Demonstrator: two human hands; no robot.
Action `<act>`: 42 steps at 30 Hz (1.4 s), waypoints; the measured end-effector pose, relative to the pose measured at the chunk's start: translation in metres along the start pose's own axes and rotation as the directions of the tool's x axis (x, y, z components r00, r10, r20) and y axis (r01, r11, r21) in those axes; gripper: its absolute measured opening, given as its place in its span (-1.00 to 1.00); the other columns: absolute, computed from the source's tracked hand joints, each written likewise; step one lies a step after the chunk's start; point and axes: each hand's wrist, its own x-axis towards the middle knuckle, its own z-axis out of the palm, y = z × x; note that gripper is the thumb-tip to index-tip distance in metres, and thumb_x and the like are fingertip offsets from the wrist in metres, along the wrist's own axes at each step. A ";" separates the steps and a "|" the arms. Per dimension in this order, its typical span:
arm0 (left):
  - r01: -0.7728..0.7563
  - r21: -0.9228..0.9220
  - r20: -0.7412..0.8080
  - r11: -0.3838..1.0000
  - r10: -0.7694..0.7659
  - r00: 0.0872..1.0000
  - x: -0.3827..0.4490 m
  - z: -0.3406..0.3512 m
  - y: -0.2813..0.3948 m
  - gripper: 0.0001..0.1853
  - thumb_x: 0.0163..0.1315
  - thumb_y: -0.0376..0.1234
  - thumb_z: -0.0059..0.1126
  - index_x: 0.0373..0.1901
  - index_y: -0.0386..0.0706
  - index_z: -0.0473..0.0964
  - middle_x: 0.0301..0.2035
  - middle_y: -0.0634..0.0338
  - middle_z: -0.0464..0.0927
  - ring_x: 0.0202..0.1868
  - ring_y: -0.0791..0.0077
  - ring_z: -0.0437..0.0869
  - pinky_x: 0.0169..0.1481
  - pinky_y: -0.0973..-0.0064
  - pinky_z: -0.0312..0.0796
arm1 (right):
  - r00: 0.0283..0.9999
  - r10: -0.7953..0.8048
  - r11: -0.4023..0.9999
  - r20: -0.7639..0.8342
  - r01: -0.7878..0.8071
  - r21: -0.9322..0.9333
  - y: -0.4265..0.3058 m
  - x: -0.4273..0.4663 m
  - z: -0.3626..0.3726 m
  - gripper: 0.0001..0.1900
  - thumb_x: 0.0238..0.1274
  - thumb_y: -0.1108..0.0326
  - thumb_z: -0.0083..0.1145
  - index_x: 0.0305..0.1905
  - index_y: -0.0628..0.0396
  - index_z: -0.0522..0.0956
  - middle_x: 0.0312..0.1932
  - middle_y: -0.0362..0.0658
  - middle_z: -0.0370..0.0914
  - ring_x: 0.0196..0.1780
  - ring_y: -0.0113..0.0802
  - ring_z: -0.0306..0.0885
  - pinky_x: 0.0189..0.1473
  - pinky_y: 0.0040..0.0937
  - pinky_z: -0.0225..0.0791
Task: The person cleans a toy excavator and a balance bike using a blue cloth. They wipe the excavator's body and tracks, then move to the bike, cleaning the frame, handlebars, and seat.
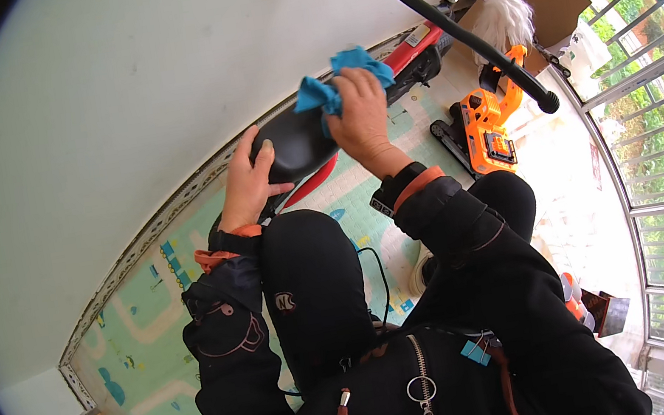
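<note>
A small red and black bicycle leans along the wall, its red frame (408, 49) reaching up to the right. My left hand (246, 185) rests against the rear end of its black saddle (296, 148), thumb on top and fingers spread around the edge. In my right hand (363, 112) is a crumpled blue cloth (318, 95), pressed at the front part of the saddle. The cloth hides that part of the saddle. A black handlebar (446, 23) with a ribbed end crosses the upper right of the view.
An orange toy excavator (488, 132) stands on the floor to the right. Behind it are open cardboard boxes (553, 4) and a white fluffy thing (504, 21). A patterned green play mat (139, 339) covers the floor. The white wall (99, 113) borders the left, barred windows the right.
</note>
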 end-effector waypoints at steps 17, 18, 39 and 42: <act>0.162 -0.073 0.168 0.984 -0.148 0.975 0.024 0.002 0.024 -0.42 0.52 -0.22 -0.17 0.45 -0.28 0.03 0.17 0.01 0.37 0.03 0.09 0.65 -0.03 0.12 0.62 | 0.985 -0.081 0.993 0.151 0.092 -0.070 0.019 0.015 -0.004 -0.50 -0.02 0.26 0.27 0.10 0.12 0.50 0.22 -0.06 0.43 0.35 0.02 0.26 0.34 -0.05 0.14; 0.181 -0.037 0.173 0.983 -0.172 0.970 0.028 0.004 0.026 -0.46 0.51 -0.22 -0.17 0.43 -0.23 0.10 0.15 0.01 0.40 0.00 0.11 0.67 -0.04 0.15 0.62 | 0.991 -0.038 0.995 0.130 0.049 -0.088 0.013 0.014 -0.005 -0.50 0.02 0.21 0.29 0.10 0.12 0.50 0.22 -0.05 0.43 0.35 0.04 0.26 0.33 -0.04 0.14; 0.131 0.130 0.037 0.983 -0.136 0.990 0.052 0.029 0.022 -0.57 0.38 -0.24 0.06 0.21 -0.24 0.38 -0.04 0.10 0.53 -0.01 0.31 0.62 0.09 0.32 0.51 | 0.983 -0.083 0.972 0.166 0.042 0.231 0.034 -0.009 -0.012 -0.52 0.37 -0.06 0.00 0.19 0.04 0.49 0.22 -0.05 0.45 0.33 -0.02 0.29 0.33 -0.10 0.12; 0.054 0.315 -0.145 0.948 -0.008 0.989 0.026 0.003 0.003 -0.43 0.31 -0.17 0.18 0.26 -0.29 0.34 0.00 0.06 0.52 0.07 0.29 0.57 0.16 0.33 0.45 | 0.998 -0.018 0.975 0.066 0.003 0.222 0.054 -0.007 -0.011 -0.55 0.31 -0.04 0.06 0.07 0.08 0.55 0.15 -0.07 0.50 0.27 -0.02 0.34 0.25 -0.09 0.18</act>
